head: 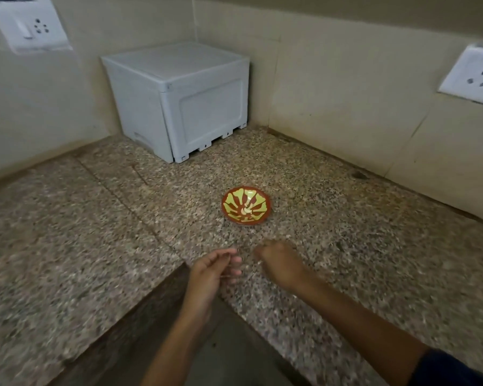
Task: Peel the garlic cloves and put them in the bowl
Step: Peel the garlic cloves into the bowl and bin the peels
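Small round bowl (246, 205), red-brown with a yellow-green leaf pattern inside, sits on the speckled stone counter (346, 246). A pale peeled garlic clove (246, 210) lies near the bowl's centre; one or more, blur makes the count unclear. Bowl is beyond both hands, apart from them, a bit closer to the right hand.

Left hand (211, 270) hovers over the counter's inner corner edge, palm turned inward, fingers loosely curled with thumb near the fingertips; whether it pinches anything, cannot tell, too blurred. Right hand (280, 263) is just beside it, back facing up, fingers curled under in a loose fist; something thin and pale may show at its underside, cannot tell what. Forearms come in from the bottom, right one with a dark sleeve (457, 369).

White plastic box (179, 101) stands in the back corner. Wall sockets (474, 73) on both walls.
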